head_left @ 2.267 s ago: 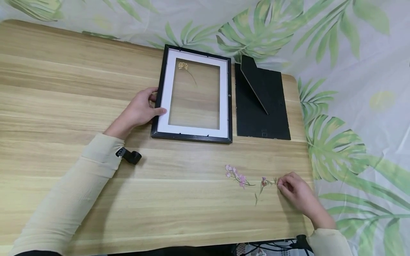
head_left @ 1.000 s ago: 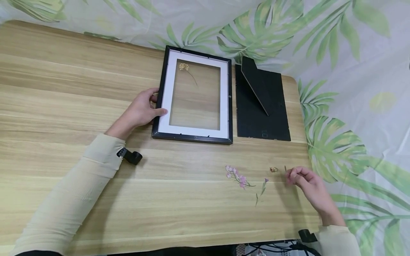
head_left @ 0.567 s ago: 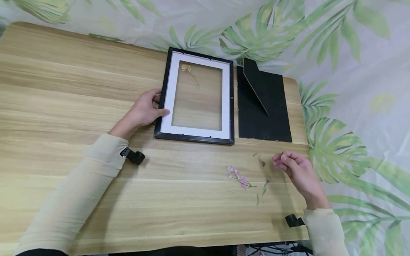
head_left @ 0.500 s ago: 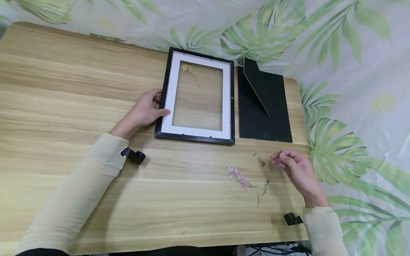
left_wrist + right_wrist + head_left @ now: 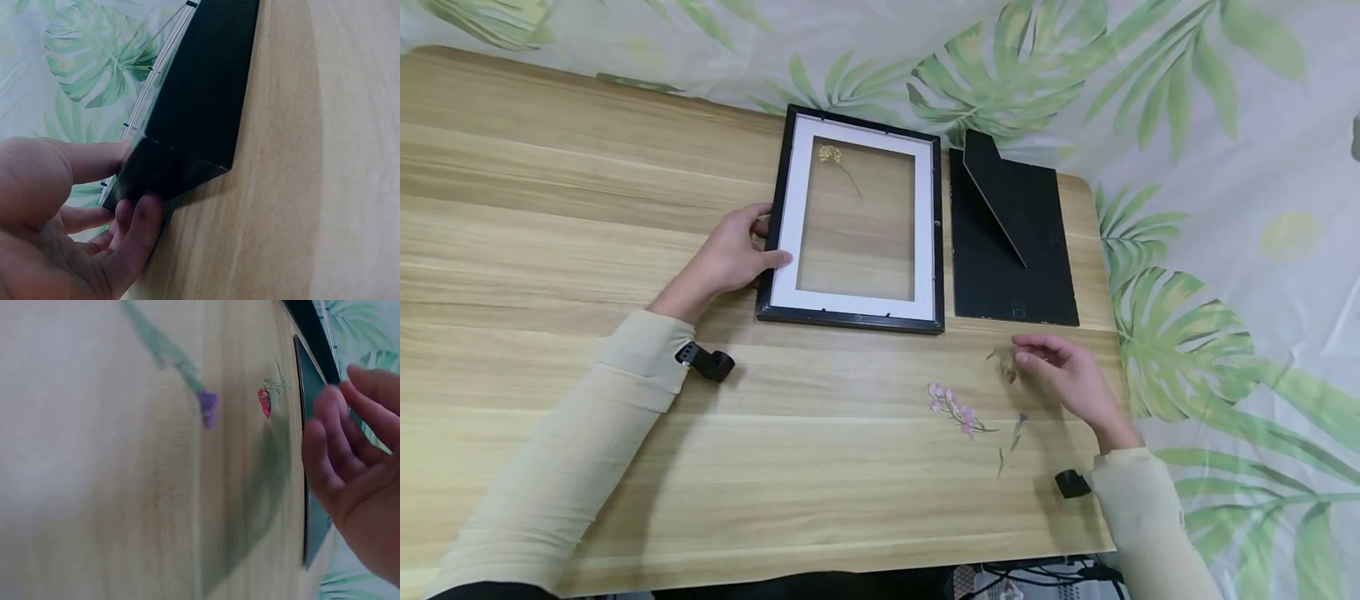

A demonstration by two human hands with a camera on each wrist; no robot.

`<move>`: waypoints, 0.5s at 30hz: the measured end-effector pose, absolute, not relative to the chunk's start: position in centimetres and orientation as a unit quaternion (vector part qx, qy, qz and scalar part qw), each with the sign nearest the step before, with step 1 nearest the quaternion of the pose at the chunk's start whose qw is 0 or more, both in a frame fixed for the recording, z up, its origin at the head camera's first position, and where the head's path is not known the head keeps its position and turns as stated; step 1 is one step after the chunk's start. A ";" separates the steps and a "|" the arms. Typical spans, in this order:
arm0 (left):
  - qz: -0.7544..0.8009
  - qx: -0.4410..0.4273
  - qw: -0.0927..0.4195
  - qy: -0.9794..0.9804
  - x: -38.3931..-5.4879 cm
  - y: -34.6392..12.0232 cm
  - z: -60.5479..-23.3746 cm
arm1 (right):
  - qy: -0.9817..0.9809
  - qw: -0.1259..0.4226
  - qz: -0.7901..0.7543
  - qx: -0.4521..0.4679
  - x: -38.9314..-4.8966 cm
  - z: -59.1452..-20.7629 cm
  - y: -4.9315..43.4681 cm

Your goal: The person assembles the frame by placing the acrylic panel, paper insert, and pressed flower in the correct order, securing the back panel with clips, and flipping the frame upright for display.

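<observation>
My left hand point(image 5: 730, 254) grips the left side of a black picture frame point(image 5: 850, 319), its thumb on the white mat point(image 5: 850, 302). In the left wrist view the fingertips hold a corner of the frame point(image 5: 187, 100). Near the mat opening's top left lies a dried yellow flower point(image 5: 830, 154). Above the table, my right hand point(image 5: 1067, 375) hovers with loosely bent fingers and nothing visible between them. Just left of its fingertips is a small dried red flower point(image 5: 1011, 376). A purple flower point(image 5: 1019, 423) and a pink flower sprig point(image 5: 967, 416) lie nearer me.
Right of the frame lies a black backing board point(image 5: 1052, 242) with its stand leg point(image 5: 988, 196) raised. A leaf-print cloth point(image 5: 1195, 333) borders the wooden table point(image 5: 550, 250) at the back and right. Cables point(image 5: 1060, 575) show below the front edge.
The red flower has been shifted away from the purple one, toward the backing board. My right hand has let it go and moved left and farther forward. The left hand keeps its hold.
</observation>
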State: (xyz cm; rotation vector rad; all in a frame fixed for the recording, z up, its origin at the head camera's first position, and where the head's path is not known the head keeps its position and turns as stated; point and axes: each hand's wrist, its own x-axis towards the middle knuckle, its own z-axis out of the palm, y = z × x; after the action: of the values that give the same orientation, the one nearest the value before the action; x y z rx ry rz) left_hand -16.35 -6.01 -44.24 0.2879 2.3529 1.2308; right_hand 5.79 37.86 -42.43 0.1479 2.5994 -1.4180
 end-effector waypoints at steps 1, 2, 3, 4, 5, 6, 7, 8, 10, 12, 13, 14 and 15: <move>0.448 0.105 0.233 0.857 -16.4 -6.0 -44.2 | 0.854 0.104 -0.507 0.059 5.5 -42.6 38.0; 0.448 0.105 0.233 0.857 -16.3 -6.0 -44.3 | 0.831 0.120 -0.539 0.069 5.2 -42.7 38.2; 0.448 0.105 0.233 0.857 -16.3 -6.0 -44.3 | 0.807 0.136 -0.570 0.080 4.9 -42.8 38.3; 0.448 0.105 0.234 0.857 -16.3 -5.9 -44.3 | 0.782 0.150 -0.599 0.090 4.7 -43.0 38.5; 0.448 0.104 0.235 0.857 -16.3 -5.9 -44.3 | 0.761 0.162 -0.620 0.098 4.6 -43.1 38.7; 0.447 0.104 0.235 0.857 -16.3 -5.8 -44.4 | 0.744 0.170 -0.637 0.107 4.5 -43.2 38.8; 0.447 0.104 0.236 0.856 -16.3 -5.8 -44.4 | 0.730 0.175 -0.651 0.114 4.4 -43.3 38.9; 0.447 0.103 0.237 0.856 -16.3 -5.8 -44.4 | 0.719 0.177 -0.661 0.120 4.3 -43.4 39.0; 0.448 0.101 0.239 0.856 -16.4 -5.7 -44.4 | 0.707 0.172 -0.673 0.133 4.2 -43.5 39.0; 0.449 0.099 0.239 0.855 -16.4 -5.7 -44.3 | 0.712 0.157 -0.668 0.146 4.1 -43.5 38.9; 0.449 0.098 0.239 0.855 -16.4 -5.8 -44.3 | 0.721 0.150 -0.659 0.150 4.0 -43.6 38.8; 0.449 0.097 0.239 0.855 -16.4 -5.8 -44.2 | 0.733 0.143 -0.648 0.152 3.9 -43.6 38.7; 0.450 0.097 0.239 0.855 -16.4 -5.8 -44.2 | 0.747 0.136 -0.633 0.147 3.8 -43.7 38.6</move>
State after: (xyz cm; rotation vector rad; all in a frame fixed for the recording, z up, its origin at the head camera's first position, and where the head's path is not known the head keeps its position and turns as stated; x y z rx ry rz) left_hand -16.44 -5.82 -44.23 0.2655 2.3405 1.2324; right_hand 3.80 38.60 -43.70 0.4261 2.1646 -1.8344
